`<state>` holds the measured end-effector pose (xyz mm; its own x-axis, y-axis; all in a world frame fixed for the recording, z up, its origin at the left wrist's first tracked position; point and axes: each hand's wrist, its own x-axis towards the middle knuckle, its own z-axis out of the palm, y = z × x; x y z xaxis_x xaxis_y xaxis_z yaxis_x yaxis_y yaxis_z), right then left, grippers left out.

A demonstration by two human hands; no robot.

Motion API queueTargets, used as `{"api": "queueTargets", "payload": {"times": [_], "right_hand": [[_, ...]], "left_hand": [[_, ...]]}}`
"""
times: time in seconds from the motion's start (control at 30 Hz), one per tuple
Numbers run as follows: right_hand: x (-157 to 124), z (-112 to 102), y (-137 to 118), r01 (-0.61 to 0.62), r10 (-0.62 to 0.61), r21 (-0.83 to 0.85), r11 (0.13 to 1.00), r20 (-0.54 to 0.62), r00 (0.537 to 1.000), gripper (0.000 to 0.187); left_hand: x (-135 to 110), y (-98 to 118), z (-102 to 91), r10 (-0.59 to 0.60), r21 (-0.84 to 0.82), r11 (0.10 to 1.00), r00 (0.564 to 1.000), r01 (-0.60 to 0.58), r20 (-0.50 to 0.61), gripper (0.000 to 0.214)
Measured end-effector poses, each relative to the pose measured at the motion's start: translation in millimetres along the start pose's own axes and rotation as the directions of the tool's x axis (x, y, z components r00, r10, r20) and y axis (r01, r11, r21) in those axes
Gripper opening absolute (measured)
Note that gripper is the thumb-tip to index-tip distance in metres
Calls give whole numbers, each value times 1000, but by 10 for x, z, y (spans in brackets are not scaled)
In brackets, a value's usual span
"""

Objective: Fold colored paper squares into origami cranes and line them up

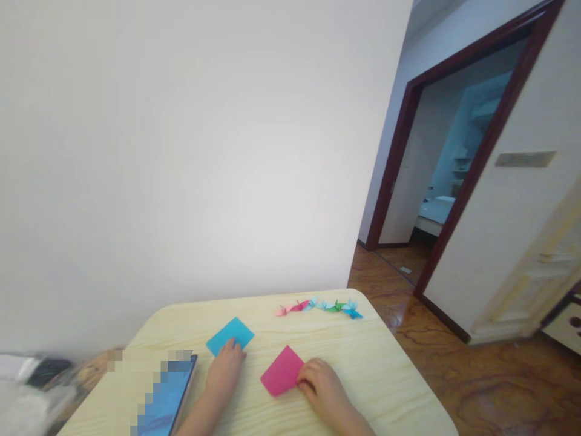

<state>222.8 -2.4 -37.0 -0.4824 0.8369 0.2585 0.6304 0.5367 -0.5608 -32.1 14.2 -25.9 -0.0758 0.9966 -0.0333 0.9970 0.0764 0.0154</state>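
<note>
Left hand (226,369) covers a corner of the blue paper (230,334).

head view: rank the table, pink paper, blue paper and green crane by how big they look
1. table
2. pink paper and blue paper: look alike; pink lies nearer the camera, so unranked
3. green crane
</note>
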Motion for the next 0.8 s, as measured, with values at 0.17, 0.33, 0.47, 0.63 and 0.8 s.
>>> {"api": "queueTargets", "payload": {"times": [0.17,0.33,0.47,0.63,0.8], "right_hand": [[0,-28,-11,-6,6,-12,1000,12,1000,13],[8,-10,-8,-11,11,-12,1000,12,1000,14],[9,-15,-5,-12,12,-16,1000,20,1000,15],[16,-29,-10,-15,15,-17,1000,19,1000,15],[20,-11,4,-12,12,-5,1000,1,1000,16]], "left_hand": [[118,-35,-59,-43,-6,999,999,43,29,32],[241,-104,-133,-70,-65,995,995,75,75,31],[335,-265,-220,-61,-136,988,995,71,74,30],[353,-280,-169,-37,-152,987,999,42,39,35],[307,-114,-11,-37,-113,993,998,43,53,53]]}}
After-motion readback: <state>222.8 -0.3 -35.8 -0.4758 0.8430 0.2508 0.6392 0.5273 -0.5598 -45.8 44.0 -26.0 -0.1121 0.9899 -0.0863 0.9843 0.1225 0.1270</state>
